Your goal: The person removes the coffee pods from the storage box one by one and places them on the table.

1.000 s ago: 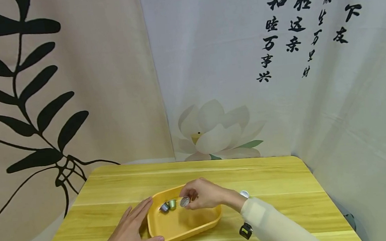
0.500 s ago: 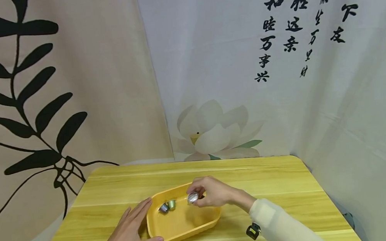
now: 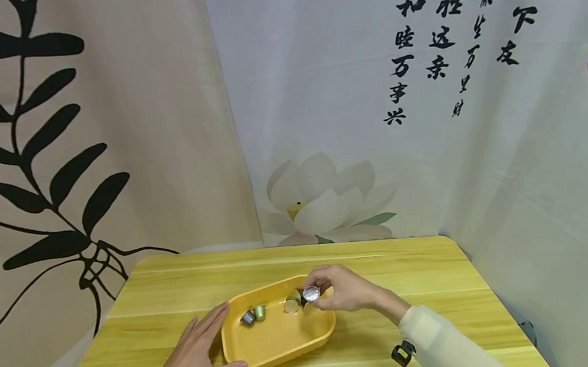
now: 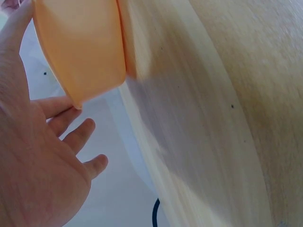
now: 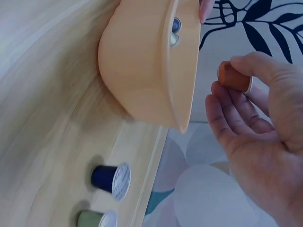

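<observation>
A yellow tray (image 3: 267,351) rests on the table. My left hand (image 3: 196,358) spans its left end, thumb at the front rim and straight fingers along the left rim. Over the tray's right part, my right hand (image 3: 343,288) holds a coffee capsule (image 3: 311,293) with a silver lid; the right wrist view shows its orange-brown body (image 5: 232,75) pinched between thumb and fingers. Inside the tray at left lie a blue capsule (image 3: 248,318) and a green capsule (image 3: 259,312). A gold-toned capsule (image 3: 293,300) shows just left of the right hand's fingertips.
On the table beside the tray, the right wrist view shows a dark blue capsule (image 5: 103,178) and a green capsule (image 5: 90,219). A black device (image 3: 403,353) sits at the right sleeve (image 3: 442,337). Printed curtains hang behind the wooden table (image 3: 385,251).
My right hand has moved right with its capsule, toward the tray's right rim. The gold-toned capsule now shows beside its fingers. My left hand keeps its place on the tray.
</observation>
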Available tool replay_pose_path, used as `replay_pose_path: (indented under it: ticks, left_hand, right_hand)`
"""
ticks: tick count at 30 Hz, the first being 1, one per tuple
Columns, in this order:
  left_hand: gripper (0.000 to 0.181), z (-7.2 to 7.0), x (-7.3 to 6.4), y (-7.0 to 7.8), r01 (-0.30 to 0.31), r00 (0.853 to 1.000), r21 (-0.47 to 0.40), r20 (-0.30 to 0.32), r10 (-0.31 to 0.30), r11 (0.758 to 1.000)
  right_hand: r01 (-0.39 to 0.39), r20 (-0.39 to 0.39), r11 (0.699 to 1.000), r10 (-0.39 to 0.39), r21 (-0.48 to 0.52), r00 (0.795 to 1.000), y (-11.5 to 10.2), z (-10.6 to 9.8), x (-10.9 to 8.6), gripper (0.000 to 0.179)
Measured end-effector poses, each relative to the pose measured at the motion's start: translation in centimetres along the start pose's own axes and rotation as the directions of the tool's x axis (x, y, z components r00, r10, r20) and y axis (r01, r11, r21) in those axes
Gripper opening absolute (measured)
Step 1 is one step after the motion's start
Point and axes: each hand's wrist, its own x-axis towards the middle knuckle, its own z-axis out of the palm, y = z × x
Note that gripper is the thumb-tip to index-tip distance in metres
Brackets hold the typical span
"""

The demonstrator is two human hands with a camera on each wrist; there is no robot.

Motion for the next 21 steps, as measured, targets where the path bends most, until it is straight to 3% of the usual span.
replay_pose_path:
  ticks: [14, 21]
  left_hand:
    - [0.127, -0.1, 0.1, 0.0, 0.011, 1.000, -0.009, 0.009, -0.011, 1.000]
    - [0.127, -0.1, 0.1, 0.0, 0.006, 1.000, 0.001, 0.008, -0.006, 1.000]
  right_hand:
    - [0.001, -0.135, 1.000, -0.002, -0.014, 0.991, 2.4, -2.7, -3.7, 0.026]
    - [-0.046, -0.179, 0.999, 0.044, -0.005, 0.983, 3.7, -3.7, -5.7, 0.028]
